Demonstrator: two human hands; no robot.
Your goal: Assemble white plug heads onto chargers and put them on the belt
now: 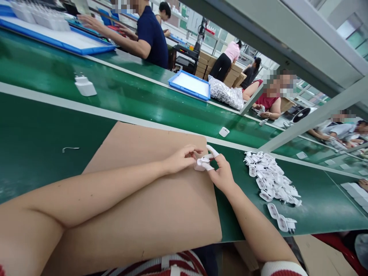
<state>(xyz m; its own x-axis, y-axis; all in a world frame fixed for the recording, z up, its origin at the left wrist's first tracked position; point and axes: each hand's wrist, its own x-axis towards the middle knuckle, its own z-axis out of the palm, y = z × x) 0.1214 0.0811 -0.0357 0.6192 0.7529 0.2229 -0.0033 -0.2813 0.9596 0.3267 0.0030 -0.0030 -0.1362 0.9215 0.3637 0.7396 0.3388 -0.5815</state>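
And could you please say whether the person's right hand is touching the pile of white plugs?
Apart: the head view shows green tabletop between the right hand and the pile.

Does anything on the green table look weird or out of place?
Maybe that thin bent strip left of the cardboard: it lies alone, far from the pile of white plug pieces. I can't tell what it is.

Bright light lays a pale sheen by the near edge of the green table (319, 205), while workers (153, 36) beyond its far edge look soft, perhaps blurred.
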